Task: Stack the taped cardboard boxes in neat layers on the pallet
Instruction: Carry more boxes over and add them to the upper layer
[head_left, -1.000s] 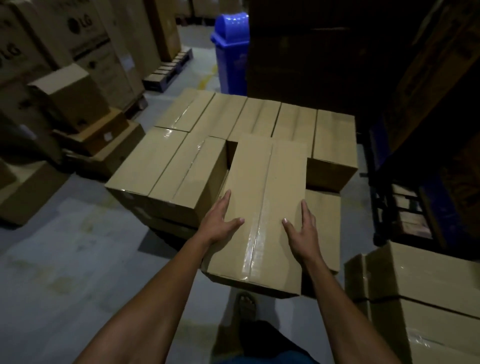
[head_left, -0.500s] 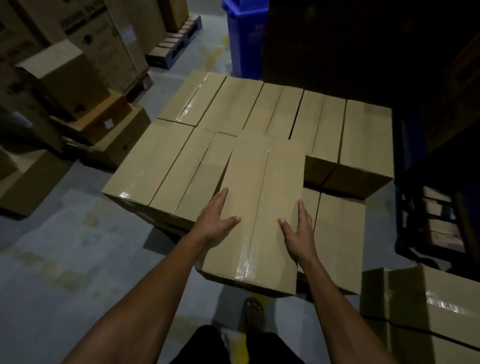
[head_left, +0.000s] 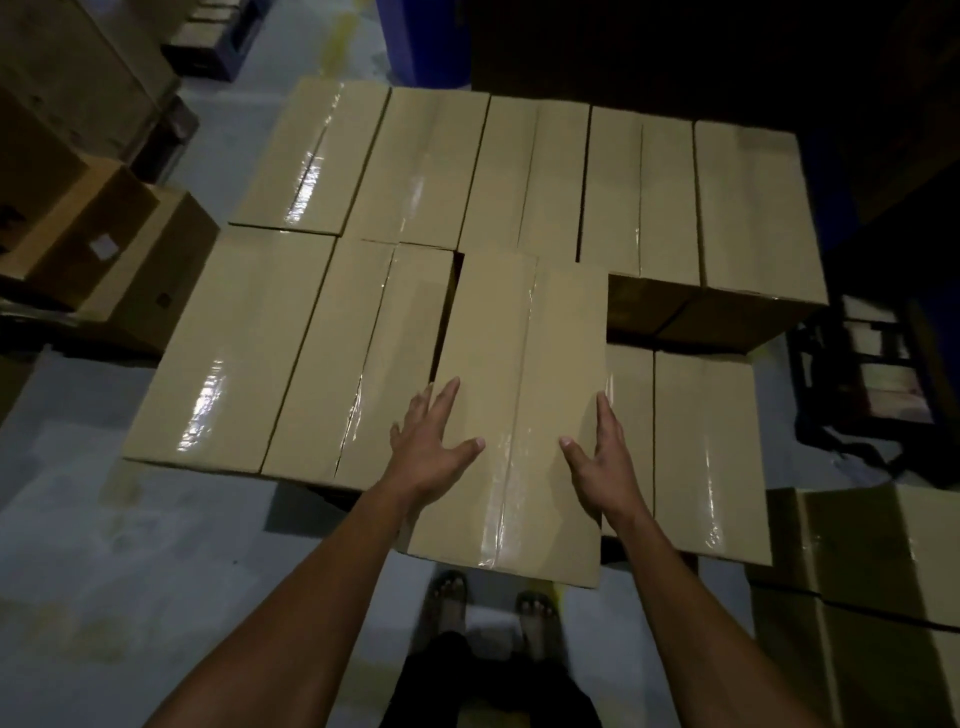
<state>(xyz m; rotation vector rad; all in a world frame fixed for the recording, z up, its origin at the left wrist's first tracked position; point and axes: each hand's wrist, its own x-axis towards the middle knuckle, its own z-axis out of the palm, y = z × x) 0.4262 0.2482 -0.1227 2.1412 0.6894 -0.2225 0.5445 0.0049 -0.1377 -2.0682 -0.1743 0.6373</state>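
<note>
Matt tan cardboard boxes (head_left: 519, 395) sealed with glossy clear tape (head_left: 496, 499); floor (head_left: 130, 571) smooth.

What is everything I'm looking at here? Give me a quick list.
Box under the hands: one, tan, taped, front of the stack, overhanging the near edge.
Stacked boxes: about nine more, tan, taped, in two rows and two levels.
Other boxes: several, brown, on the floor left; more at right.
Bin: one, blue, behind the stack.
Floor: grey.
Sandalled feet: two, bottom centre.
Left hand, right hand: flat on the box.
</note>
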